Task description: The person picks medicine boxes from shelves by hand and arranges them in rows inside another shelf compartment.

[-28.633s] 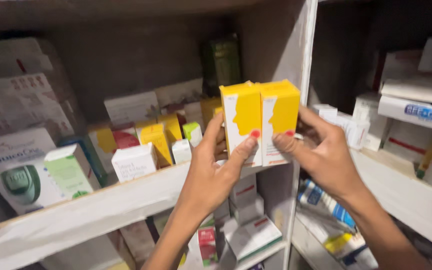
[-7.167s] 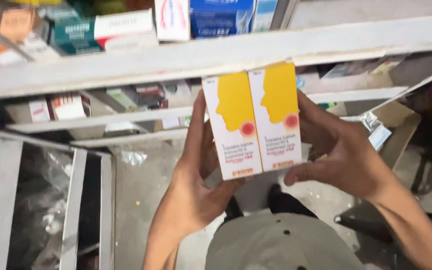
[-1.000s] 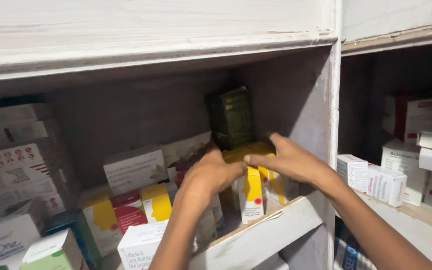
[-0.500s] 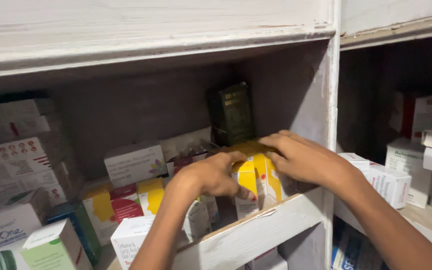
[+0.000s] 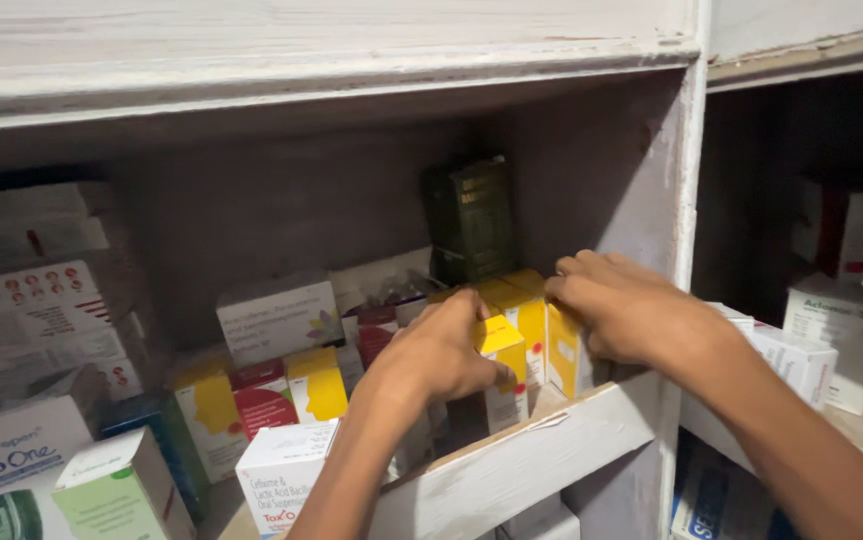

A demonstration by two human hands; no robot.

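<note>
Fingers of the left hand (image 5: 442, 350) and right hand (image 5: 632, 310) were curled over yellow-and-white medicine cartons (image 5: 527, 335), kept upright at three o'clock on the crowded shelf (image 5: 542, 450).

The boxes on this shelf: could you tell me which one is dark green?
The tall box at the back, standing above the yellow boxes; the others are white, yellow or red.

Dim, worn white wooden shelving (image 5: 512, 470) with an upright divider (image 5: 690, 200).
</note>
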